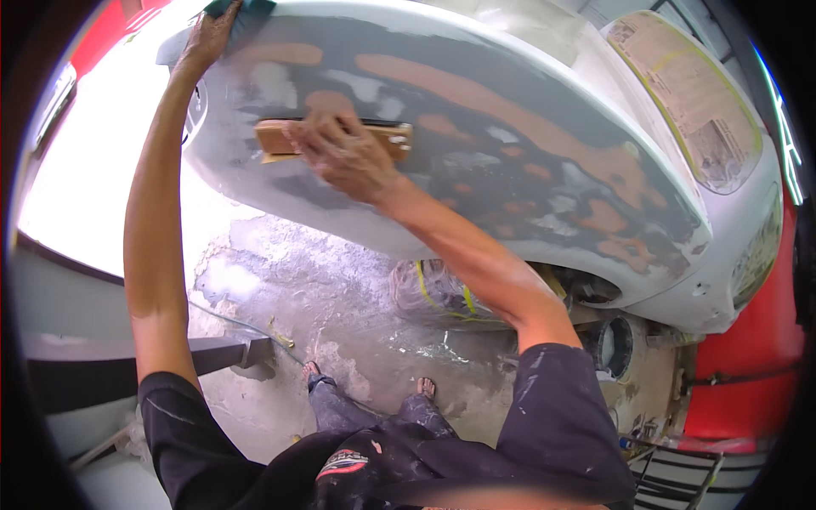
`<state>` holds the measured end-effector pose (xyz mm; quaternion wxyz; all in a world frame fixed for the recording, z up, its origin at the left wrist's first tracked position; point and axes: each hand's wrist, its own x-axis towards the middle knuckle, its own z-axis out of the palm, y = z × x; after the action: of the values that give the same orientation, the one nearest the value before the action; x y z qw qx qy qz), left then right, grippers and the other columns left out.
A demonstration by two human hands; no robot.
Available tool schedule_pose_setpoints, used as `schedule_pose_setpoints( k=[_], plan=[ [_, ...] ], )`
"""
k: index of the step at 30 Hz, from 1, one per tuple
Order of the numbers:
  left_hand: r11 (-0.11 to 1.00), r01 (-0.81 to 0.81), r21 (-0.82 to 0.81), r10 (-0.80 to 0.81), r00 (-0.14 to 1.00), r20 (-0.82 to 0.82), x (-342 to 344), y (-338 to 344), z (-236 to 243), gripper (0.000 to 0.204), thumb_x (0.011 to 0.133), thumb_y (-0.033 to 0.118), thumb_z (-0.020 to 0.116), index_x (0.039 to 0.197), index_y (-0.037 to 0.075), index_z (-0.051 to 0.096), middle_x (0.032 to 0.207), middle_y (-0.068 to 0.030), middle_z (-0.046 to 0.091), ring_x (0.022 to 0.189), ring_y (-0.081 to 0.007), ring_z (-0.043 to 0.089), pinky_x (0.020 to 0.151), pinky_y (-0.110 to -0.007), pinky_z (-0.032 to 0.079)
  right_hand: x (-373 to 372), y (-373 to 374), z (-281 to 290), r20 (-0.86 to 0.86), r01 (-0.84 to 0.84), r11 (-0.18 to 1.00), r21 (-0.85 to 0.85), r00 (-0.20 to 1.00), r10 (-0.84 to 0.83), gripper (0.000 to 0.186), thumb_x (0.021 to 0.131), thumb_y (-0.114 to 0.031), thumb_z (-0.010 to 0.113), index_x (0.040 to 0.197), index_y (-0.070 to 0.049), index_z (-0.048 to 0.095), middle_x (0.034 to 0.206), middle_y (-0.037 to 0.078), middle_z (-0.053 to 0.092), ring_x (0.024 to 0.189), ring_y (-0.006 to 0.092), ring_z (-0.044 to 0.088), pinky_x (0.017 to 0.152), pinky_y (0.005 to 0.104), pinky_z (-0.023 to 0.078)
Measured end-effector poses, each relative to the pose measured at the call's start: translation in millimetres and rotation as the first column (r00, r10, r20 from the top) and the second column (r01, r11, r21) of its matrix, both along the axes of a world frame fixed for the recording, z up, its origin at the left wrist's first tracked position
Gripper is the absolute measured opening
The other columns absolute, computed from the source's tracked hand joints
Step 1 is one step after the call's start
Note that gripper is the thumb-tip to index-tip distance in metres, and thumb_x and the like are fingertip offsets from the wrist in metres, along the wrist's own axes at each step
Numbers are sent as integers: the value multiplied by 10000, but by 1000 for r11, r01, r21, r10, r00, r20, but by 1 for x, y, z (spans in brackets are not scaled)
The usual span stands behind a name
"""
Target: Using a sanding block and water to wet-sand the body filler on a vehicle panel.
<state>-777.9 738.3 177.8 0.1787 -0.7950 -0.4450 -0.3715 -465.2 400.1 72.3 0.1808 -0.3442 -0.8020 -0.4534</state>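
A car body panel [510,119] with grey primer and tan filler patches spans the upper view. My right hand [344,153] grips a long wooden sanding block [389,138] with a folded edge of sandpaper, held against the panel. My left hand [212,34] is up at the panel's top left edge, closed on a teal pad or cloth [248,19] that is partly cut off by the image edge.
A masked car window [684,98] is at the upper right. Under the body sits a plastic-wrapped wheel [421,289], with a bucket [614,348] nearby. A grey beam [127,355] and a hose [255,331] lie left of my feet. A metal rack [671,476] stands lower right.
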Motion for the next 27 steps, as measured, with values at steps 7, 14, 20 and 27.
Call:
schedule_pose_setpoints(
  k=[7, 14, 20, 27],
  plan=[
    [979, 67, -191, -36, 986, 160, 14, -44, 9, 606, 1063, 498, 547, 1478, 59, 596, 1484, -175, 610, 1377, -290, 552, 1182, -412, 410, 301, -206, 0, -14, 320, 947, 35, 947, -320, 472, 1049, -272, 617, 1498, -128, 615, 1368, 67, 613, 1249, 227, 569, 1038, 456, 444],
    [906, 309, -290, -74, 789, 610, 132, -136, 16, 622, 1034, 581, 556, 1354, 68, 704, 1305, -132, 723, 1228, -245, 632, 1090, -388, 457, 289, -205, 34, 57, 418, 907, 56, 905, -421, 475, 1028, -246, 587, 1476, -92, 620, 1367, 105, 607, 1184, 281, 581, 1021, 485, 448],
    [956, -79, -283, 169, 936, 310, 115, -126, 17, 676, 1006, 597, 579, 1413, 64, 659, 1422, -222, 656, 1316, -357, 606, 1123, -442, 452, 65, -26, 17, 132, 273, 938, 216, 943, -305, 563, 1007, -228, 548, 1552, -88, 525, 1215, 89, 564, 1058, 229, 532, 922, 449, 460],
    [841, 428, -332, -167, 787, 594, 115, -106, 15, 627, 1028, 545, 575, 1366, 27, 677, 1356, -231, 688, 1274, -346, 628, 1098, -444, 462, -27, 38, 27, 54, 151, 971, 186, 985, -164, 530, 1019, -250, 565, 1511, -53, 548, 1173, 75, 559, 1082, 223, 530, 946, 436, 451]
  ],
)
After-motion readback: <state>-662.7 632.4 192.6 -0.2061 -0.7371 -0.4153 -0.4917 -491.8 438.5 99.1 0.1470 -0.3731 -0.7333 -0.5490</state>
